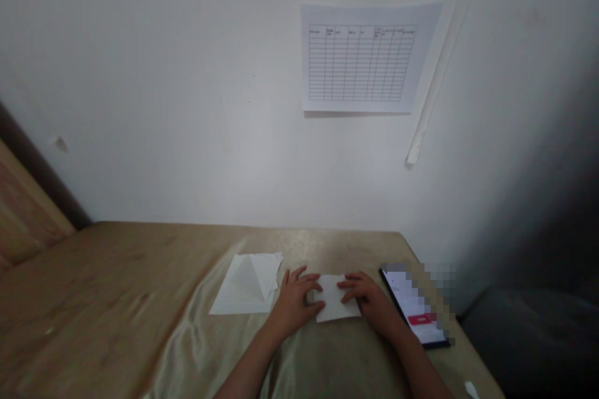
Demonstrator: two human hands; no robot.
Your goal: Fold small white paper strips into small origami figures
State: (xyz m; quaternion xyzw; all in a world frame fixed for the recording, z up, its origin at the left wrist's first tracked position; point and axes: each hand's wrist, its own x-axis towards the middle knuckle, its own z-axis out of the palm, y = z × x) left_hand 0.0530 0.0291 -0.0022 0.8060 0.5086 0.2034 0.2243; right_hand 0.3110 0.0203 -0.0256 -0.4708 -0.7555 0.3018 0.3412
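Observation:
A small white piece of paper (pixel 333 304), roughly square, lies on the cloth-covered table between my hands. At its left side, my left hand (pixel 296 299) has its fingers spread; the thumb and some fingertips touch the paper's edge. From the right, my right hand (pixel 369 299) rests its outstretched fingertips on the paper's upper and right parts. Neither hand visibly grips the paper. Left of my left hand lies a stack of white paper sheets (pixel 229 293), with a triangular folded shape on top.
Right of my right hand lies a tablet (pixel 402 290) with a lit, partly blurred screen. A satiny brown cloth (pixel 116 312) with wrinkles covers the table. Behind it rises a white wall (pixel 163 106) bearing a printed table sheet (pixel 360 62). A white scrap (pixel 470 389) lies near the right edge.

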